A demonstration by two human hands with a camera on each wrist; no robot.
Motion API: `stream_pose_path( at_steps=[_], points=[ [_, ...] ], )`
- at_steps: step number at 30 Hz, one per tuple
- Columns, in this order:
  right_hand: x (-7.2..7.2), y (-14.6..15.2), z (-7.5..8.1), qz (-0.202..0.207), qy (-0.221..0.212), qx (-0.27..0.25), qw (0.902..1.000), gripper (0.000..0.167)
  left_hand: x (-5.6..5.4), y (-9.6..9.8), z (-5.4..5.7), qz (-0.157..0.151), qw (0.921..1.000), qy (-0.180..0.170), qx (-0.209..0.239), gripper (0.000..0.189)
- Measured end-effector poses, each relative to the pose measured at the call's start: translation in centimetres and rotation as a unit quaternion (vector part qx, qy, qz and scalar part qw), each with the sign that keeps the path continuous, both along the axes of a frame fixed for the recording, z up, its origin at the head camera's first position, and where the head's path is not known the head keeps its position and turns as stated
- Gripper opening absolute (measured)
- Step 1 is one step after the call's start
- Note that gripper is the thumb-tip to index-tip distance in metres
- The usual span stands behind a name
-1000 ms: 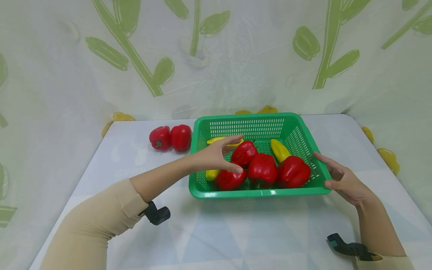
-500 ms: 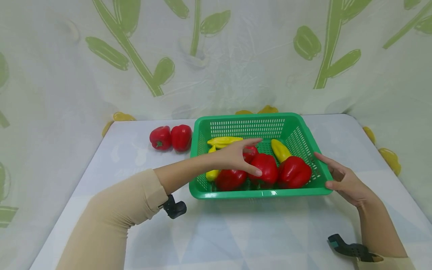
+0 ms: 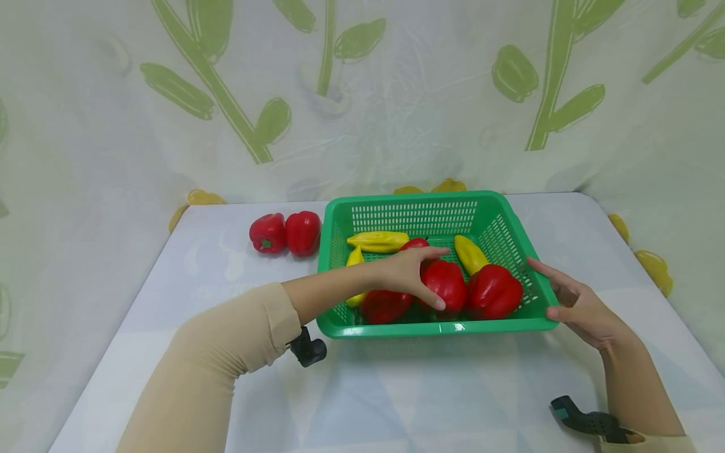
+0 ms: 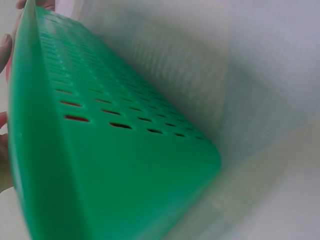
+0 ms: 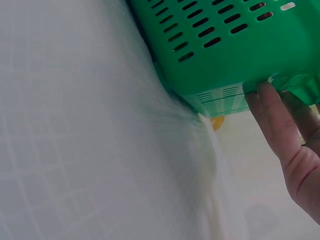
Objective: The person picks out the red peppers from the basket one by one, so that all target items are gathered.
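In the head view, a green plastic basket [image 3: 391,329] on the table holds red bell peppers and yellow peppers. My left hand [image 3: 404,274] reaches in over the left side. It curves round the middle red bell pepper [image 3: 447,286], thumb on the near face and fingers over the far side. Another red bell pepper [image 3: 494,291] sits to its right, and one more [image 3: 387,307] lies partly beneath the hand. My right hand [image 3: 583,311] holds the basket's right end, thumb at the rim. In the right wrist view, its fingers [image 5: 272,112] touch the outer wall.
Two red bell peppers [image 3: 303,233] stand on the table [image 3: 226,283] left of the basket. Yellow peppers lie inside at the back left [image 3: 378,241] and right [image 3: 470,254]. A leaf-patterned curtain [image 3: 419,113] hangs behind the table.
My left hand has moved right and slightly down across the basket, from the left peppers to the middle red bell pepper. My right hand has stayed at the basket's right end.
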State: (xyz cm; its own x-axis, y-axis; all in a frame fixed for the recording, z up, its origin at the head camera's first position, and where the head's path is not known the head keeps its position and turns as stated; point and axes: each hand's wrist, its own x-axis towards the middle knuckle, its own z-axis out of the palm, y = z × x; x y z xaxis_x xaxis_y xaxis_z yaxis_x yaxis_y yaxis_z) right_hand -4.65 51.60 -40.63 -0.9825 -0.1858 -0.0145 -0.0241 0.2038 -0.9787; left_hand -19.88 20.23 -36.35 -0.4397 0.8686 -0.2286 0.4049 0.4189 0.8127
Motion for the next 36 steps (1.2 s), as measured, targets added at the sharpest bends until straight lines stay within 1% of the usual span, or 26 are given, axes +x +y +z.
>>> stream_pose_path(
  at_steps=[5, 10, 13, 18, 21, 26, 28, 32, 36],
  points=[
    [0.1, 0.0, 0.0, 0.003, 0.002, -0.002, 1.0, 0.067, 0.1, -0.1, -0.1, -0.03, 0.9991, 0.019, -0.021, 0.092],
    [0.1, -0.2, 0.1, -0.002, 0.001, 0.003, 1.0, 0.068, 0.0, -0.2, -0.2, -0.036, 0.9982, 0.029, -0.037, 0.091],
    [0.1, -0.2, 0.1, 0.0, 0.002, 0.002, 1.0, 0.068, 0.0, -0.2, -0.2, -0.036, 0.9982, 0.034, -0.035, 0.091],
    [0.0, 0.0, -0.1, 0.01, 0.007, -0.008, 0.9999, 0.066, 0.0, -0.4, 0.1, -0.044, 0.9974, 0.055, -0.016, 0.09],
    [-0.1, 0.0, -0.2, 0.014, 0.008, -0.017, 0.9997, 0.066, -0.1, -0.6, 0.4, -0.037, 0.9979, 0.053, -0.01, 0.09],
    [-0.1, 0.1, -0.2, 0.012, 0.006, -0.016, 0.9998, 0.067, -0.5, -0.9, 0.8, -0.01, 0.9998, 0.017, 0.002, 0.088],
    [-0.1, 0.1, -0.2, 0.008, 0.002, -0.01, 0.9999, 0.067, -0.7, -1.1, 1.1, -0.003, 0.9999, 0.012, 0.006, 0.088],
    [-0.1, 0.0, 0.0, 0.001, -0.01, -0.004, 0.9999, 0.069, -1.0, -1.5, 1.6, 0.005, 0.9998, 0.015, 0.016, 0.087],
    [-0.1, -0.1, 0.0, -0.001, -0.017, -0.008, 0.9998, 0.069, -1.1, -2.1, 2.2, 0.016, 0.9991, 0.0, 0.039, 0.087]
  ],
)
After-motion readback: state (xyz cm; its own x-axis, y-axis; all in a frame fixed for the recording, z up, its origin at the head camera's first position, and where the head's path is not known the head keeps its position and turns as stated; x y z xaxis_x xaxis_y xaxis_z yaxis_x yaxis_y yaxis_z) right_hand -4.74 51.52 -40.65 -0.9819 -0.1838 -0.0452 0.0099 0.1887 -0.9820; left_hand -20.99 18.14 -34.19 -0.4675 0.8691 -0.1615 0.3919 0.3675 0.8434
